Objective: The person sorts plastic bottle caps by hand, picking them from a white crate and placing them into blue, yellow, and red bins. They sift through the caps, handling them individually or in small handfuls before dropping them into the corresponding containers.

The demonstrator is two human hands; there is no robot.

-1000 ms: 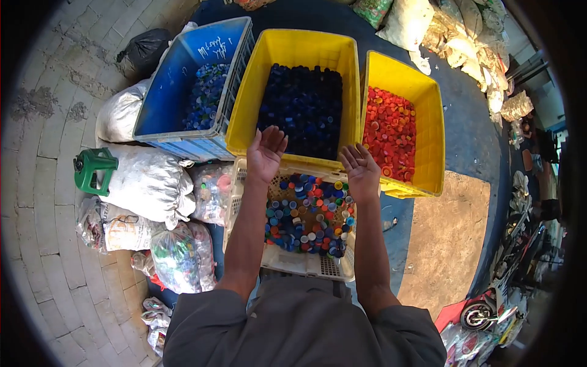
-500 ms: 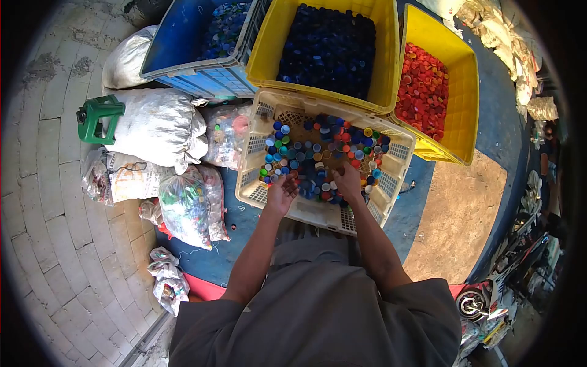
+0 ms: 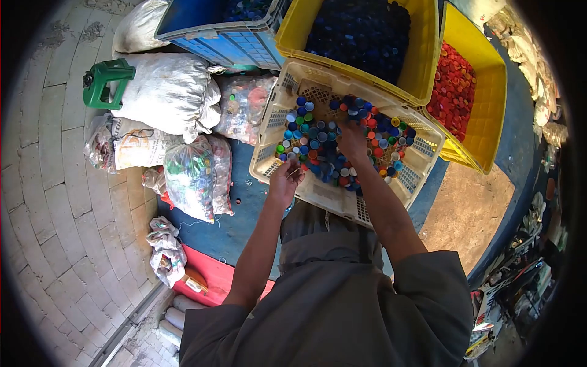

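A cream plastic crate (image 3: 267, 160) with slotted sides stands in front of me, its floor strewn with loose bottle caps (image 3: 313, 144) in blue, green, red, white and other colours. My right hand (image 3: 353, 144) reaches into the middle of it, fingers bent down among dark blue caps, the fingertips mostly hidden. Over the crate's near left rim is my left hand (image 3: 286, 182), palm turned up and fingers curled inward, with pale caps close by its fingertips. What lies inside its curl I cannot tell.
Behind the crate stand a yellow bin (image 3: 293, 46) of dark blue caps, another yellow bin (image 3: 489, 116) of red caps and a blue bin (image 3: 223, 46). On the left are white sacks (image 3: 165, 92), a green jerrycan (image 3: 101, 85) and clear bags (image 3: 189, 180) of plastic.
My right hand has moved farther into the crate, away from me. My left hand stays near the left rim, its fingers more curled. The whole view has shifted with my head.
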